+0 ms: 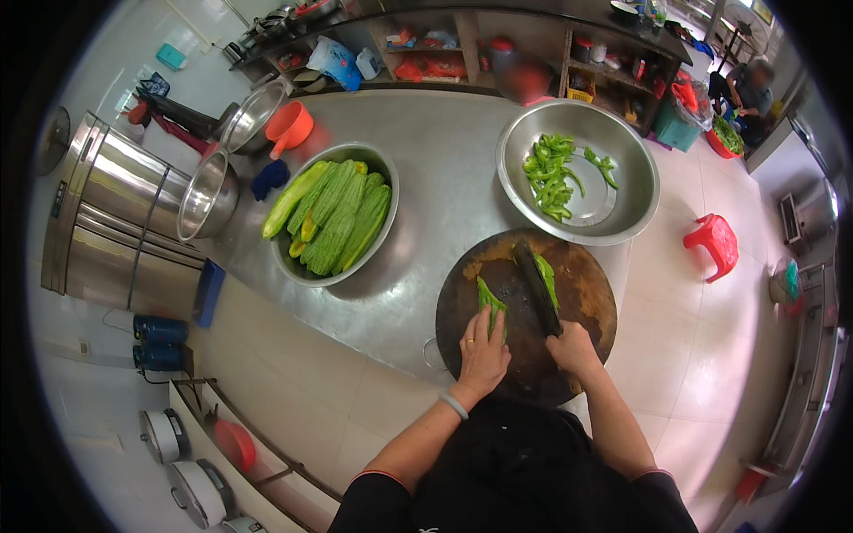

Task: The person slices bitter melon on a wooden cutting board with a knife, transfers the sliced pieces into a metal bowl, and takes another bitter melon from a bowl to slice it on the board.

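My left hand (pixel 485 353) rests its fingers on a piece of green gourd (pixel 490 300) and holds it down on a round, dark wooden chopping board (pixel 466 266). A cleaver (pixel 536 286) is gripped at its handle by my right hand (pixel 572 348), its blade standing on edge over the board. Just right of the blade lies another green piece (pixel 546 276), partly hidden by it. Beyond the board, a wide steel basin (pixel 600 226) holds cut green slices (pixel 552 176). To the left, whole wrinkled bitter gourds (pixel 333 213) fill a steel bowl (pixel 303 273).
All this stands on a steel table (pixel 426 200). At its far left are a red dipper (pixel 291 126), a dark blue cloth (pixel 270 178) and steel bowls (pixel 212 193). A red stool (pixel 713 246) stands on the floor at right. Another person (pixel 750 93) sits at far right.
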Demonstrator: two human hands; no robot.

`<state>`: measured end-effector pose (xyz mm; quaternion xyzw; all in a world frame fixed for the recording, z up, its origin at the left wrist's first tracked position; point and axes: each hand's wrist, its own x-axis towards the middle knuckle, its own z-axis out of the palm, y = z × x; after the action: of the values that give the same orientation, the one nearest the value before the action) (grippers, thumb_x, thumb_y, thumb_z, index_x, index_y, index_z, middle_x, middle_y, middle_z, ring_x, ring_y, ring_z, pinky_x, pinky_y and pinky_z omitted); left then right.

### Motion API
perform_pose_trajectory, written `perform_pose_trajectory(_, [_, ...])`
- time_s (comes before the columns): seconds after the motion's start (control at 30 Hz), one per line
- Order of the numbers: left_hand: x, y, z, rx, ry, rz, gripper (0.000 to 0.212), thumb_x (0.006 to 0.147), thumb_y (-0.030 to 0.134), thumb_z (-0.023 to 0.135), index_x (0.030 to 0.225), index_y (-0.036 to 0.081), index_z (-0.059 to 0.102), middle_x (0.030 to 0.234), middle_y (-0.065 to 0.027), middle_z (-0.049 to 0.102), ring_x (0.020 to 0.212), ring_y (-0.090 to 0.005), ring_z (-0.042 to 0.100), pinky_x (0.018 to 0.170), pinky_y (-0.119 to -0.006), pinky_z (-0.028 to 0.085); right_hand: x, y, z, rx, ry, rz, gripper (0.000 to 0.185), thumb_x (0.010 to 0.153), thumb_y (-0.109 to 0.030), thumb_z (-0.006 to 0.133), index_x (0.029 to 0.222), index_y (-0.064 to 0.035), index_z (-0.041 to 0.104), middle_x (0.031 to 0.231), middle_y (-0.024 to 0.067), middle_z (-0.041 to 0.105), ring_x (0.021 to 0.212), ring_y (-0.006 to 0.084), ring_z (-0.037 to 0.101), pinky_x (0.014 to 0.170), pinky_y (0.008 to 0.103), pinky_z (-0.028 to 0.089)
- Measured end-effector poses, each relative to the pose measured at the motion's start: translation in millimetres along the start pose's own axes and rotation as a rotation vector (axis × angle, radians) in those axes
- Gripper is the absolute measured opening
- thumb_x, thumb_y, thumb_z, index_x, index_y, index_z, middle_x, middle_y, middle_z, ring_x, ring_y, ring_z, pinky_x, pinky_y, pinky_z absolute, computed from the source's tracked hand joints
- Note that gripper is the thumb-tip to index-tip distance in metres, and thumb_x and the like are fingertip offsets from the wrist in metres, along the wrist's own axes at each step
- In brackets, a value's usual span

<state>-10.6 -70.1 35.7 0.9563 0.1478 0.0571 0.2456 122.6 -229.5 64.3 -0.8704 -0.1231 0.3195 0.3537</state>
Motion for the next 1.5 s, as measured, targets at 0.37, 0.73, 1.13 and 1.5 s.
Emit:
perform_pose_trajectory(0.37, [16.3, -10.9, -1.1, -0.025, 0.087, 0.048, 0.058, 0.089, 0.018, 0.067, 0.141, -0.001, 0.049, 0.147, -0.0234, 0.04, 0.133, -0.0402, 0.041, 0.107, -0.049, 0.038, -35.8, -4.3, 13.9, -0.411, 0.138, -0.472, 0.05, 0.083, -0.012, 0.065, 0.132, -0.0035, 0.057, 0.083, 0.0198, 0.068, 0.069, 0.0379, 0.068, 0.067, 0.0457, 0.058])
perform_pose_trajectory(0.73, [18.0, -41.4, 4.5, -0.13, 0.02, 0.096, 0.046, 0.083, 0.026, 0.072, 0.119, -0.002, 0.062, 0.119, -0.0259, 0.059, 0.113, -0.0455, 0.053, 0.101, -0.052, 0.044, -70.5, -14.6, 28.2, -0.741, 0.109, -0.42, 0.054, 0.084, -0.009, 0.059, 0.137, -0.0025, 0.053, 0.078, 0.0142, 0.062, 0.059, 0.0301, 0.067, 0.051, 0.0401, 0.056])
perform_pose_trajectory(1.13, [20.1, -46.1, 4.9, -0.069, 0.117, 0.131, 0.056, 0.085, 0.031, 0.07, 0.129, -0.001, 0.055, 0.13, -0.0196, 0.053, 0.119, -0.038, 0.054, 0.102, -0.045, 0.044, 25.9, -81.9, 52.3, -0.517, -0.125, -0.217, 0.053, 0.086, -0.012, 0.063, 0.137, -0.001, 0.051, 0.095, 0.0252, 0.07, 0.086, 0.041, 0.071, 0.076, 0.0475, 0.058])
perform_pose_trajectory(1.5, [13.4, -60.3, 16.6, -0.083, 0.138, 0.131, 0.052, 0.084, 0.025, 0.072, 0.127, 0.0, 0.059, 0.131, -0.0223, 0.054, 0.119, -0.0382, 0.055, 0.102, -0.044, 0.045, -67.6, -25.0, 21.5, -0.635, 0.004, -0.324, 0.058, 0.081, -0.01, 0.065, 0.138, -0.0043, 0.052, 0.083, 0.0206, 0.066, 0.068, 0.0406, 0.067, 0.064, 0.0497, 0.056])
